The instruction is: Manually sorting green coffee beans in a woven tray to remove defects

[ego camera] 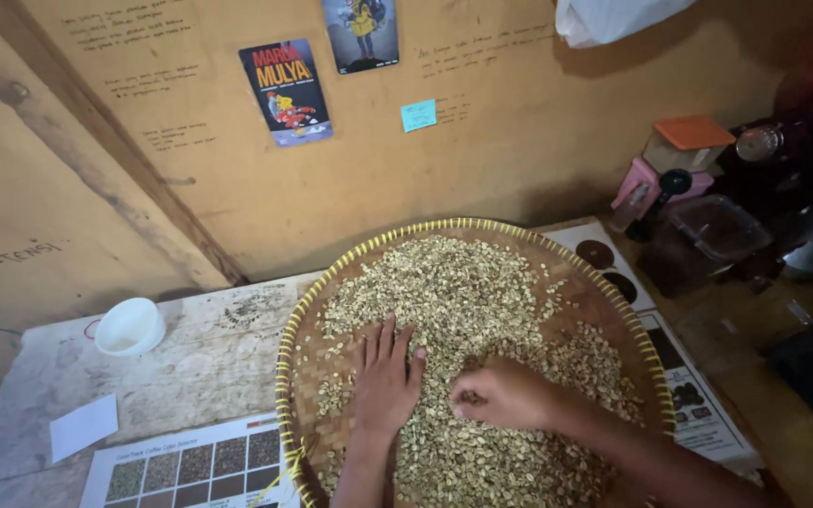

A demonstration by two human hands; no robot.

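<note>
We see both hands down in the pale green beans (463,310), which lie spread over a round woven tray (305,310) on the bench (199,362). The left hand (388,376) lies flat, fingers splayed and empty, palm pressing the bean layer just left of tray centre. The right hand (505,395) sits just beside it, to its right, fingers curled together in a pinch at the beans; whether a bean is actually gripped, we cannot tell. The hands are near each other but not touching. The main heap runs away from us, from the hands up toward the far rim by the wall, so most beans lie ahead of the fingertips; both hands are equally close. A white bowl (130,326) stands well apart, off the tray on the left, nearer the left hand. A printed colour chart (195,470) lies at the near left edge.
</note>
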